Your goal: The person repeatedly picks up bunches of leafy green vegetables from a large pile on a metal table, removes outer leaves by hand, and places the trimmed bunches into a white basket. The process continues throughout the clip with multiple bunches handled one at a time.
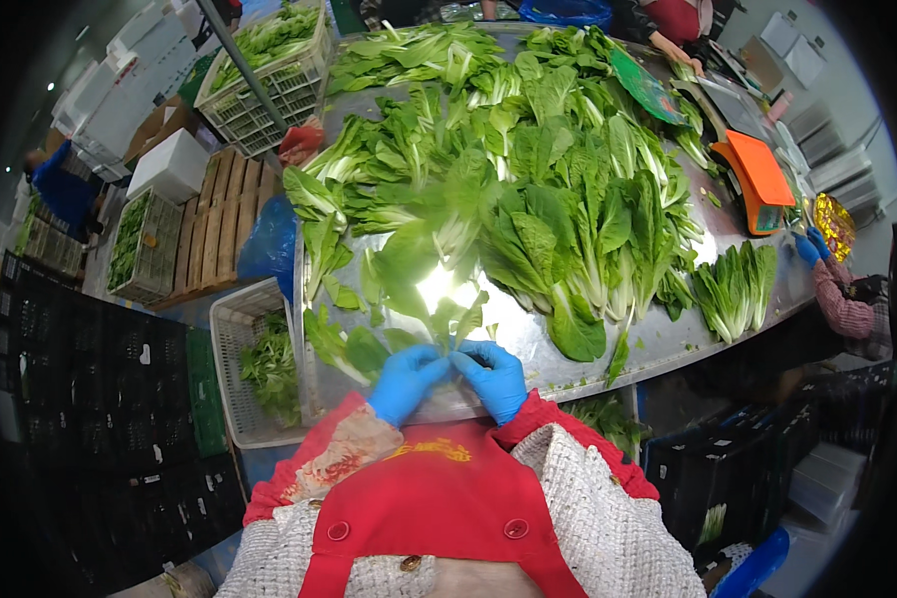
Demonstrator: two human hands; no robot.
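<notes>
My left hand (410,380) and my right hand (495,380), both in blue gloves, meet at the near edge of the metal table (605,374). Between their fingertips they pinch a small leafy green (446,323), partly blurred. Loose green leaves (347,350) lie just left of my left hand. Beyond my right hand stands a thick row of leafy green heads (568,239), pale stems pointing toward me. A bigger heap of the same greens (433,127) covers the far part of the table.
A white plastic basket (220,366) with leaf scraps stands at the table's left side. An orange scale (755,176) and a bunch of greens (732,291) are to the right. Near the scale are a co-worker's blue-gloved hands (811,247). Black crates (97,359) are stacked at left.
</notes>
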